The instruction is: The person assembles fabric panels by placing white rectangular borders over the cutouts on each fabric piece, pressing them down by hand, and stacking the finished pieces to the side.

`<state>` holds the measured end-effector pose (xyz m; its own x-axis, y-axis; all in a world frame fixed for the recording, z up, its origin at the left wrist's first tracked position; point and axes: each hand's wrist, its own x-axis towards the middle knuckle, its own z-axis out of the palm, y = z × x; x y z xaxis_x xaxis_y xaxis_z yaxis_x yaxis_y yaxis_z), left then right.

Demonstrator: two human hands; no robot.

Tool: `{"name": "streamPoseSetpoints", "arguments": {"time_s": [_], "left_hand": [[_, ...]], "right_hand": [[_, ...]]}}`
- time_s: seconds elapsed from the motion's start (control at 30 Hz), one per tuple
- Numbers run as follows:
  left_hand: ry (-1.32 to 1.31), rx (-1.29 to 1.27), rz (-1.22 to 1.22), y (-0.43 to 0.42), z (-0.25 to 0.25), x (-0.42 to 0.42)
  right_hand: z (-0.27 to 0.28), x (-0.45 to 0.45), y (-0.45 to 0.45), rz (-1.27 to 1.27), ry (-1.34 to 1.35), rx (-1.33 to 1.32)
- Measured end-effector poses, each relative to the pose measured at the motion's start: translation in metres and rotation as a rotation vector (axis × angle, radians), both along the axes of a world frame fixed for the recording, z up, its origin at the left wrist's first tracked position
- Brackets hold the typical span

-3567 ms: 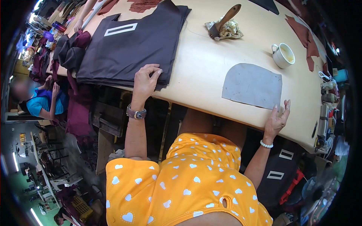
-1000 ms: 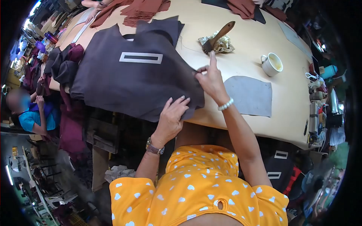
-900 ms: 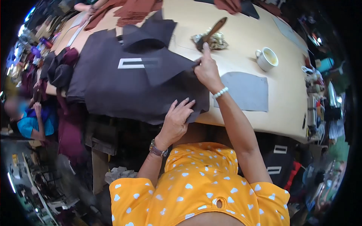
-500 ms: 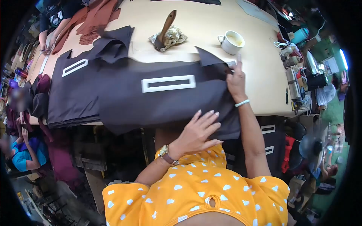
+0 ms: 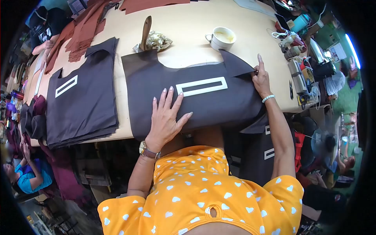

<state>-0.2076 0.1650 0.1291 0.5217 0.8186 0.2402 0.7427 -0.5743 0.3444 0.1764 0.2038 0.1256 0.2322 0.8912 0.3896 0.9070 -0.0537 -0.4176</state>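
Observation:
A dark bag-shaped fabric piece with a white rectangular frame on it lies over the table's near edge. My left hand rests flat on it, fingers spread, just left of and below the frame. At the fabric's right end, my right hand has its index finger stretched out and its other fingers curled on the fabric's edge. To the left is a stack of similar dark pieces, the top one bearing a white frame.
Beyond the fabric stand a brush on a crumpled wrapping and a white cup with pale contents. Rust-coloured pieces lie at far left, near another person. More framed dark pieces hang below the table at right.
The dark piece has moved right, off the stack, and now lies flatter. My left hand has shifted left and up onto it. My right hand has moved slightly right.

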Motion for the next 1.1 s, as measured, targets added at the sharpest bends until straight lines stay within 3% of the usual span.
{"name": "streamPoseSetpoints", "arguments": {"time_s": [0.17, 0.3, 0.37, 0.43, 0.63, 0.73, 0.83, 1.1], "left_hand": [[0.04, -0.002, 0.046, -0.01, -0.009, 0.011], [0.036, -0.011, 0.042, -0.009, -0.005, 0.01], [0.039, -0.009, 0.045, -0.01, -0.005, 0.011], [0.033, -0.01, 0.048, -0.01, -0.004, 0.011], [0.006, -0.008, 0.056, -0.01, -0.004, 0.011], [0.004, -0.003, 0.058, -0.01, -0.005, 0.011], [-0.001, -0.004, 0.06, -0.009, -0.005, 0.012], [-0.008, 0.018, 0.052, -0.009, -0.006, 0.011]], "right_hand": [[-0.005, 0.024, 0.029, -0.3, -0.231, -0.011], [0.012, 0.033, 0.078, -0.278, -0.231, 0.43], [0.041, 0.001, 0.091, 0.004, -0.186, 0.247], [0.05, -0.03, 0.102, 0.068, -0.393, -0.1], [0.058, -0.077, 0.128, -0.016, -0.531, -0.378], [0.064, -0.083, 0.13, -0.021, -0.581, -0.394], [0.054, -0.072, 0.124, -0.01, -0.487, 0.207], [0.055, -0.082, 0.082, -0.013, -0.633, -0.012]]}}
